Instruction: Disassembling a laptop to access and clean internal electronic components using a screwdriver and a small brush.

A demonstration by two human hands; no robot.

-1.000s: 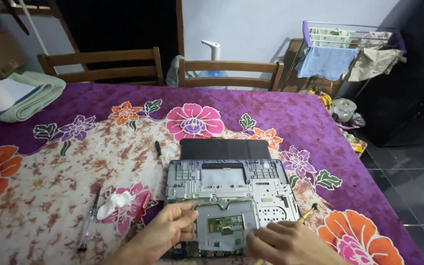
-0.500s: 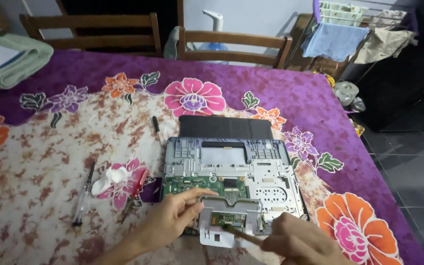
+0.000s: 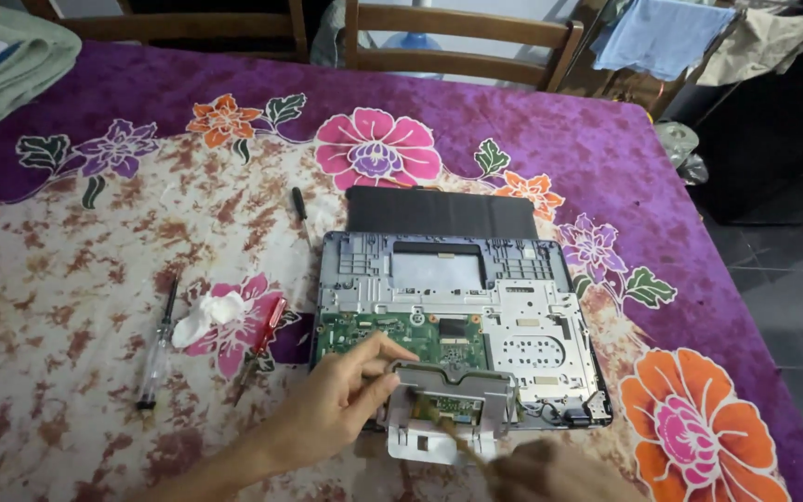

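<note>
An opened laptop base lies on the floral tablecloth, its green circuit board exposed. A flat black battery sits at the base's far edge. My left hand grips the left side of a grey metal cover plate, which overhangs the base's near edge. My right hand is blurred at the bottom of the view. It holds a thin tool whose tip points at the plate's near right part.
Left of the laptop lie a clear-handled screwdriver, a crumpled tissue and a red-handled screwdriver. A small black tool lies farther back. Wooden chairs stand behind the table, a folded towel sits far left, and the table edge drops off at right.
The grey plate has come toward the near edge of the laptop base. My right hand has dropped lower in view with the thin tool. The view has tilted downward.
</note>
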